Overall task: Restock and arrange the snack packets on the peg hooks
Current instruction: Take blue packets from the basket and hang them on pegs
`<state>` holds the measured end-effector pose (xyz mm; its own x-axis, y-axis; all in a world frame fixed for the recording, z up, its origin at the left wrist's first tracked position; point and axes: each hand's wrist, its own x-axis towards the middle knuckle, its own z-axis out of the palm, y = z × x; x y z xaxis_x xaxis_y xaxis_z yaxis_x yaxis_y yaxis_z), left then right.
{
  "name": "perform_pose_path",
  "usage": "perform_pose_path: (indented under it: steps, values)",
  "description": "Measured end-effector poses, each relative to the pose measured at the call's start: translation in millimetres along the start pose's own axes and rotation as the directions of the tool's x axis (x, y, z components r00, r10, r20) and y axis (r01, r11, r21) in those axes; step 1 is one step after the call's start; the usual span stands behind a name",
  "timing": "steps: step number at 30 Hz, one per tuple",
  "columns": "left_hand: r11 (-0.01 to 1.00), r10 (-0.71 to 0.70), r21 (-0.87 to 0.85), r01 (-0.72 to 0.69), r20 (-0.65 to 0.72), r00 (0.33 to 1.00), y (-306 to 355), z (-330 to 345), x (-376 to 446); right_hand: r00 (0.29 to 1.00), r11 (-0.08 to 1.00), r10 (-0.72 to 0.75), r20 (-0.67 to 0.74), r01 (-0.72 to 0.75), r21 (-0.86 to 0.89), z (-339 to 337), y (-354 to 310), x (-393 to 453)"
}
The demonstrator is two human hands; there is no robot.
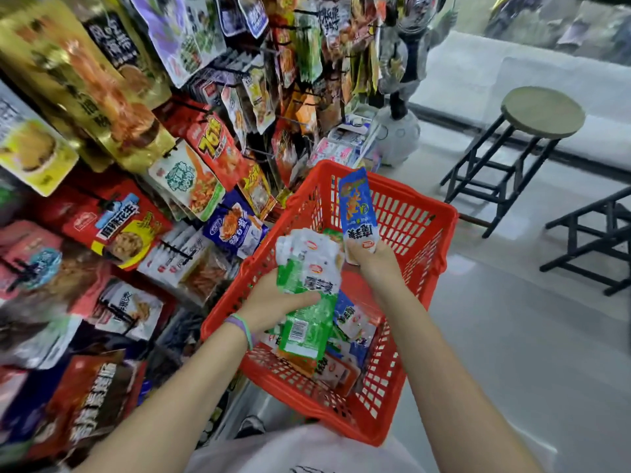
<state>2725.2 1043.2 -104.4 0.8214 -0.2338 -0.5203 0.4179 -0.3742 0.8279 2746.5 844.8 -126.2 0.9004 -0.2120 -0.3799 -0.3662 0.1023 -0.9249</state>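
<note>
Both hands are working over a red plastic basket [415, 216] that is sitting low beside the peg-hook display [191, 107].

Left hand [273, 300] is gripping a fanned stack of green-and-white snack packets [309, 268], fingers curled round the bundle, thumb lying across the front. A purple and green band [240, 327] is sitting on that wrist.

Right hand [370, 259] is pinching the bottom end of a single blue packet [356, 206], holding it upright above the basket's middle, just beside the left hand's stack.

More blue, white and orange packets [351, 332] are lying loose in the basket bottom.

Hooks to the left are carrying crowded rows of hanging snack bags in red, gold, purple and white; the view is blurred there, so labels are hard to read.

A round-topped stool [543, 112] with black legs is standing on the grey floor [512, 336], well apart to the right.
</note>
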Motion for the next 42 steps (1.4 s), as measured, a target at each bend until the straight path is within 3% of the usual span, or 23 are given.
perform_pose_path:
  steps: [2,4,8,12,17,20,22,25,28,31,35,37,40,42]
  values:
    - [0.991,-0.036,-0.128,0.024,-0.090,0.995,-1.4,-6.8,-4.8,0.995,0.986,-0.097,0.023,0.100,-0.132,-11.8,-5.0,-4.3]
    - [0.971,-0.087,-0.236,0.042,-0.184,0.979,-2.8,-12.2,-5.1,0.986,0.975,-0.152,0.068,0.161,-0.156,-21.6,-9.3,-13.7]
    - [0.928,-0.089,-0.372,-0.003,-0.230,0.969,3.2,-17.3,-4.0,0.969,0.915,-0.246,-0.022,0.225,-0.334,-30.2,-9.9,-22.1]
    - [0.920,-0.048,-0.390,-0.047,-0.231,0.972,11.5,-18.8,-5.3,0.961,0.943,-0.268,-0.064,0.247,-0.224,-31.8,-22.9,-25.8]
    - [0.914,0.017,-0.399,-0.079,-0.158,0.987,35.5,-26.4,-16.5,0.979,0.978,-0.205,0.007,0.205,0.028,-29.0,-46.4,-30.6]
    - [0.858,0.015,-0.510,-0.054,-0.080,0.997,44.7,-31.0,-18.4,0.986,0.978,-0.158,0.048,0.149,0.142,-4.0,-51.2,-26.6]
    - [0.828,0.021,-0.556,-0.070,-0.095,0.995,52.7,-28.2,-23.6,0.986,0.982,-0.165,0.024,0.162,0.093,21.7,-53.9,-25.0]
    - [0.842,0.118,-0.492,-0.221,-0.231,0.966,60.9,-24.9,-30.0,0.988,0.989,-0.145,0.051,0.147,-0.027,57.8,-59.1,-32.4]
    - [0.819,0.188,-0.462,-0.341,-0.347,0.919,59.8,-33.0,-35.8,0.980,0.995,-0.103,0.167,0.102,0.015,80.6,-52.5,-41.3]
    - [0.822,0.190,-0.453,-0.346,-0.355,0.915,55.1,-46.1,-50.4,0.962,0.991,-0.133,0.238,0.122,0.060,98.9,-48.9,-57.8]
    - [0.843,0.056,-0.484,-0.236,-0.357,0.932,38.3,-63.0,-80.7,0.930,0.962,-0.252,0.269,0.271,-0.037,128.6,-62.4,-92.2]
    - [0.790,0.020,-0.563,-0.241,-0.370,0.929,28.7,-70.2,-96.8,0.904,0.937,-0.313,0.293,0.344,-0.060,149.4,-65.1,-109.5]
    - [0.554,0.009,-0.785,-0.276,-0.327,0.945,25.5,-81.3,-136.7,0.866,0.902,-0.392,0.311,0.429,-0.056,187.6,-68.2,-144.6]
    - [0.479,0.075,-0.814,-0.328,-0.334,0.940,23.6,-91.3,-173.7,0.854,0.883,-0.439,0.280,0.468,-0.043,212.1,-70.6,-174.3]
